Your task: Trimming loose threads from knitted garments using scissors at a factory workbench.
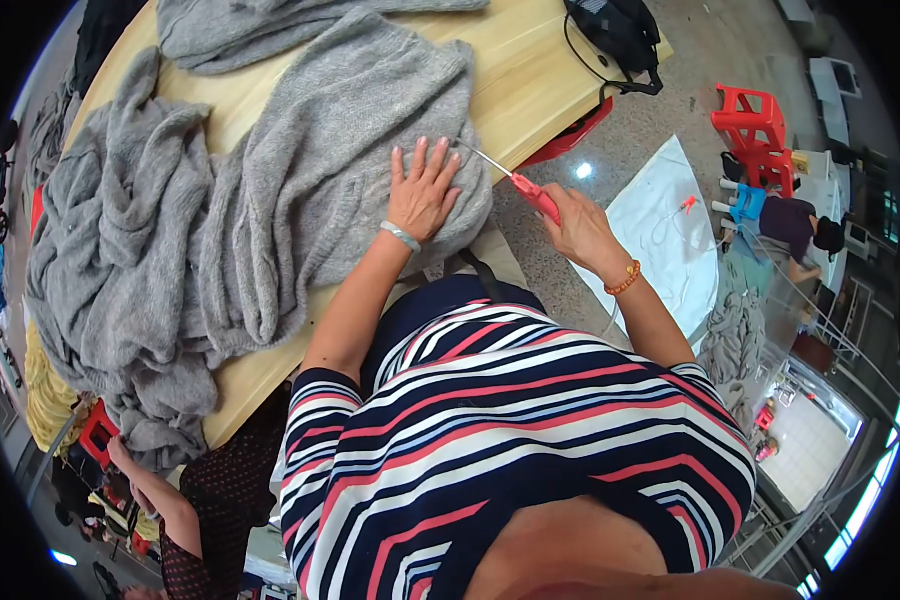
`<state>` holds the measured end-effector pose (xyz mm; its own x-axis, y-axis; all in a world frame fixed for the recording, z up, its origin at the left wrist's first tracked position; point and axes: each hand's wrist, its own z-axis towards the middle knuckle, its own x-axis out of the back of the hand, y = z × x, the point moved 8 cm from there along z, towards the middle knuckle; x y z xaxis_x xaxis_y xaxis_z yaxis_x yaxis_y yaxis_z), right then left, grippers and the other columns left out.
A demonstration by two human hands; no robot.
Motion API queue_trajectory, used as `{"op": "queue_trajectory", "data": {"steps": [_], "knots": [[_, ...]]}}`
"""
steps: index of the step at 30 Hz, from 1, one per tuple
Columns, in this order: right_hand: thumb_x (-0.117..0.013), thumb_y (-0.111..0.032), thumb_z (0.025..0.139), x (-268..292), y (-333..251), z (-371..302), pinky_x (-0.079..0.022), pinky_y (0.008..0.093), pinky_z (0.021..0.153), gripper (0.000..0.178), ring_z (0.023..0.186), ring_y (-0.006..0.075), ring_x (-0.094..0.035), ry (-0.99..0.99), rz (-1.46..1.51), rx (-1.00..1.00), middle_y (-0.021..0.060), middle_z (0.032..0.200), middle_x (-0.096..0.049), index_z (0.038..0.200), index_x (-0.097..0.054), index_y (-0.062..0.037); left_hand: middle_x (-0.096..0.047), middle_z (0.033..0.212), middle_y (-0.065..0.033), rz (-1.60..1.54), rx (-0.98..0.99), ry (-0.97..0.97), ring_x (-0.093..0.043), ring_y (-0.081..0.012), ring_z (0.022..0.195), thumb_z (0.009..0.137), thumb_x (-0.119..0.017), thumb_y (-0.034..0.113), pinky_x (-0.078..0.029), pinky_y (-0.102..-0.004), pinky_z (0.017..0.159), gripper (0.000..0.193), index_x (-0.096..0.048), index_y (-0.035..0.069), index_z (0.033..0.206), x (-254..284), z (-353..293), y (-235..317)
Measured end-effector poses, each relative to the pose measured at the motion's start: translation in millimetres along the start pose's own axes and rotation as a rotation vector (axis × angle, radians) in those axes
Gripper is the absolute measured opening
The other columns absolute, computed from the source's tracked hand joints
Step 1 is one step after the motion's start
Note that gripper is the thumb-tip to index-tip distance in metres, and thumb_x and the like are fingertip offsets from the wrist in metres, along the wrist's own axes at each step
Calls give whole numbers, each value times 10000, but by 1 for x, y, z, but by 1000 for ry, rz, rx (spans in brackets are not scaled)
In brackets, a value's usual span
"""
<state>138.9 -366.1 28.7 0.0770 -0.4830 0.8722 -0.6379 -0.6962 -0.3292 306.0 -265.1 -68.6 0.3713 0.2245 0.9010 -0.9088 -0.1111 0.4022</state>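
My left hand (423,193) lies flat with fingers spread on a grey knitted garment (370,110) near the table's right edge. In my right hand (582,232) is a red-handled tool (537,197) with a thin metal shaft, gripped by the handle. The shaft points up and left, its tip at the knit just right of my left fingertips. Whether the tip goes into the fabric I cannot tell. Folds of the same grey knit (140,240) are heaped to the left.
Another grey knit (260,35) lies at the far side of the wooden table (530,80). A black bag (615,35) rests at its far right corner. White sheeting (660,220) and red stools (755,125) are on the right. Another person's arm (160,490) shows lower left.
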Motion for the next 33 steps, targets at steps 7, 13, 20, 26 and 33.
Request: {"op": "queue_trajectory", "data": {"steps": [7, 13, 20, 26, 33], "knots": [[-607, -218, 882, -5, -22, -16, -476, 524, 698, 275, 795, 450, -616, -240, 129, 13, 233, 825, -640, 1084, -500, -65, -327, 1534, -30, 23, 45, -25, -200, -337, 1443, 886, -575, 384, -74, -650, 1118, 511, -492, 251, 1373, -15, -7, -12], [-588, -264, 891, -12, -68, 8, -494, 511, 691, 262, 775, 421, -641, -253, 86, 90, 225, 780, -647, 1016, -515, -47, -303, 1551, -16, 51, 36, 5, -205, -328, 1447, 887, -574, 385, -79, -703, 1083, 538, -465, 269, 1400, -21, -12, -11], [-598, -252, 882, -4, -43, 0, -496, 503, 685, 251, 768, 412, -641, -182, 83, 65, 217, 777, -643, 1007, -522, -48, -299, 1547, -64, 10, 62, -1, -235, -346, 1432, 879, -598, 380, -94, -670, 1102, 511, -507, 240, 1362, -10, -16, -12], [-618, -221, 888, 1, 8, -36, -482, 502, 675, 256, 782, 434, -616, -61, 200, -81, 218, 827, -634, 1071, -518, -72, -595, 1209, -149, -133, 96, 142, -544, -346, 1144, 859, -660, 291, -390, -514, 973, 453, -563, 130, 1272, 33, 4, -29], [-595, -195, 895, -4, -3, -34, -497, 489, 711, 236, 797, 406, -630, 120, 314, -31, 212, 818, -641, 1091, -531, -81, -663, 1045, -162, -226, 491, -167, -650, -298, 940, 739, -798, 271, -510, -391, 791, 608, -557, 44, 1248, 53, 19, -66]]}}
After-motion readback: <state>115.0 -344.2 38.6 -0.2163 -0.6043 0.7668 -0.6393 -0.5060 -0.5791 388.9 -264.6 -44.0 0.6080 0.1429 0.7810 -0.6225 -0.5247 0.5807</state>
